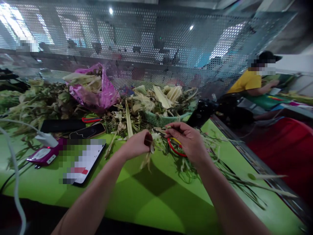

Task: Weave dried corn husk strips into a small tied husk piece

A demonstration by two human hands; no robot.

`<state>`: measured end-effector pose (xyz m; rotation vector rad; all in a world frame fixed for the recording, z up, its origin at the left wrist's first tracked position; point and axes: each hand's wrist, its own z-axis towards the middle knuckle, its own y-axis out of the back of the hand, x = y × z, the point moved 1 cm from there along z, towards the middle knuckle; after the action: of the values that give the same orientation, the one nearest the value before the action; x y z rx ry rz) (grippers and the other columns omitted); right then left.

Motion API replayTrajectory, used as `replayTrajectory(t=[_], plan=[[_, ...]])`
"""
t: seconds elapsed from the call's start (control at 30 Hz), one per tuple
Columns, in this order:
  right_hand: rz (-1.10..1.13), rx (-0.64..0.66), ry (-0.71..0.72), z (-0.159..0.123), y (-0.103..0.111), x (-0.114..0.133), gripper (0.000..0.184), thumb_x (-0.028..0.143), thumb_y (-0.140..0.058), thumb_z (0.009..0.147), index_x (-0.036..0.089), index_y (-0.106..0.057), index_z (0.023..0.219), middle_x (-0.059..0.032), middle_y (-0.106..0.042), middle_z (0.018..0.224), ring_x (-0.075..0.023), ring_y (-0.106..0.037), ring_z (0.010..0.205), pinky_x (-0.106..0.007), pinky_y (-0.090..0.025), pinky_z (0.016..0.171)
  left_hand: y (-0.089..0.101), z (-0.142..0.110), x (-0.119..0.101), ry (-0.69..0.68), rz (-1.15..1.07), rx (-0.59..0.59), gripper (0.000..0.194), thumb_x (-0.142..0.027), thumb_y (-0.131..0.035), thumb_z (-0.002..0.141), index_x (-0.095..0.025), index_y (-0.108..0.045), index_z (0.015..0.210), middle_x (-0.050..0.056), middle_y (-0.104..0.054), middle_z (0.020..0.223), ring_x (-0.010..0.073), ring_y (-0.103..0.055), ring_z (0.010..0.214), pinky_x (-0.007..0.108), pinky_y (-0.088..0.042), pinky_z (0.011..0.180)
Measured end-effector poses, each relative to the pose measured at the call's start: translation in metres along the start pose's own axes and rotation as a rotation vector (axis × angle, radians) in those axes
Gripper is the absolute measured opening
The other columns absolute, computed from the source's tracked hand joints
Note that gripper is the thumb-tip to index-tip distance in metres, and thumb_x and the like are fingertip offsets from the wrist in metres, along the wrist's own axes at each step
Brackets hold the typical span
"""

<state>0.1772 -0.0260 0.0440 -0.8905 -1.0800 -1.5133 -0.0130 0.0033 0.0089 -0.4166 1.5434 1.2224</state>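
Observation:
Over the green tabletop (156, 209), my left hand (138, 143) is closed on a pale dried husk strip (146, 162), whose ragged end hangs below the fingers. A hand's width to the right, my right hand (187, 138) is pinched closed, with thumb and fingertips together. Whatever sits between those fingertips is too small to name. Beneath the right hand lies a looped red handle (176, 150) with some yellow, probably of scissors, partly hidden by the hand. Thin green shreds (187, 173) are scattered around it.
Behind my hands stands a green basket (158, 119) heaped with dry husks. A purple bag (107, 94), dried leaves (49, 101), phones (88, 131) and a purple power strip (46, 153) are to the left. Long stems (239, 182) lie right. A person in yellow (246, 81) sits beyond.

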Motion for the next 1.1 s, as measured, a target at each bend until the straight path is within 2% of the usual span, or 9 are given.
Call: replayTrajectory(t=[0.1,0.17,0.4,0.53,0.67,0.87,0.97,1.1], plan=[[-0.048,0.004,-0.003,0.000,0.000,-0.001,0.021,0.036,-0.067,0.078,0.019,-0.068,0.090,-0.0026,-0.068,0.076,-0.0146,-0.064,0.067,-0.028,-0.051,0.068,0.005,0.004,0.000,-0.044,-0.260,-0.058,0.028,-0.013,-0.062,0.062,-0.016,-0.054,0.089,0.005,-0.063,0.088,0.0161,-0.060,0.079,0.027,-0.045,0.070],[-0.068,0.021,-0.001,-0.001,-0.001,-0.002,0.020,0.035,-0.067,0.078,0.020,-0.070,0.090,-0.0018,-0.068,0.074,-0.0143,-0.063,0.065,-0.028,-0.050,0.067,0.004,0.005,-0.001,-0.047,-0.333,-0.070,0.026,-0.012,-0.062,0.063,-0.015,-0.055,0.089,0.004,-0.063,0.087,0.0155,-0.059,0.080,0.028,-0.045,0.072],[-0.116,0.087,0.016,-0.006,-0.012,0.000,0.017,0.033,-0.064,0.079,0.022,-0.072,0.089,-0.0026,-0.069,0.081,-0.0151,-0.061,0.065,-0.028,-0.050,0.064,-0.005,0.004,-0.007,0.030,-0.420,-0.103,0.026,-0.019,-0.067,0.063,-0.015,-0.058,0.088,-0.002,-0.060,0.071,0.0094,-0.052,0.061,0.021,-0.037,0.058],[-0.192,0.093,0.071,-0.008,-0.014,0.003,0.018,0.029,-0.060,0.082,0.024,-0.073,0.093,-0.0033,-0.069,0.087,-0.0168,-0.063,0.075,-0.029,-0.050,0.070,-0.008,0.005,-0.009,0.025,-0.494,-0.103,0.025,-0.020,-0.067,0.066,-0.015,-0.060,0.089,-0.001,-0.060,0.068,0.0094,-0.052,0.061,0.022,-0.039,0.061],[-0.136,0.083,0.035,-0.007,-0.013,0.001,0.020,0.030,-0.060,0.082,0.023,-0.070,0.097,-0.0040,-0.069,0.092,-0.0161,-0.064,0.073,-0.031,-0.053,0.070,-0.010,0.006,-0.008,0.040,-0.565,-0.108,0.034,-0.025,-0.071,0.065,-0.016,-0.059,0.095,0.000,-0.062,0.072,0.0106,-0.055,0.066,0.024,-0.042,0.066],[-0.024,0.024,0.001,-0.005,-0.013,-0.001,0.020,0.035,-0.070,0.074,0.019,-0.064,0.085,-0.0019,-0.067,0.072,-0.0149,-0.063,0.062,-0.029,-0.053,0.065,-0.013,0.003,-0.016,0.058,-0.618,-0.084,0.034,-0.025,-0.074,0.062,-0.016,-0.059,0.091,-0.001,-0.061,0.072,0.0094,-0.052,0.064,0.023,-0.040,0.064],[-0.025,0.000,-0.006,-0.005,-0.013,-0.001,0.021,0.035,-0.071,0.072,0.018,-0.064,0.083,-0.0021,-0.067,0.072,-0.0146,-0.063,0.060,-0.029,-0.053,0.062,-0.013,0.003,-0.019,0.047,-0.623,-0.086,0.027,-0.018,-0.069,0.063,-0.016,-0.060,0.089,-0.001,-0.060,0.072,0.0102,-0.052,0.066,0.023,-0.039,0.066],[-0.082,-0.015,0.032,-0.006,-0.011,-0.001,0.018,0.035,-0.068,0.076,0.019,-0.065,0.084,-0.0024,-0.068,0.072,-0.0153,-0.064,0.062,-0.029,-0.051,0.063,-0.011,0.003,-0.016,0.059,-0.621,-0.131,0.026,-0.012,-0.053,0.068,-0.018,-0.063,0.091,0.000,-0.064,0.082,0.0137,-0.054,0.081,0.026,-0.039,0.077]])
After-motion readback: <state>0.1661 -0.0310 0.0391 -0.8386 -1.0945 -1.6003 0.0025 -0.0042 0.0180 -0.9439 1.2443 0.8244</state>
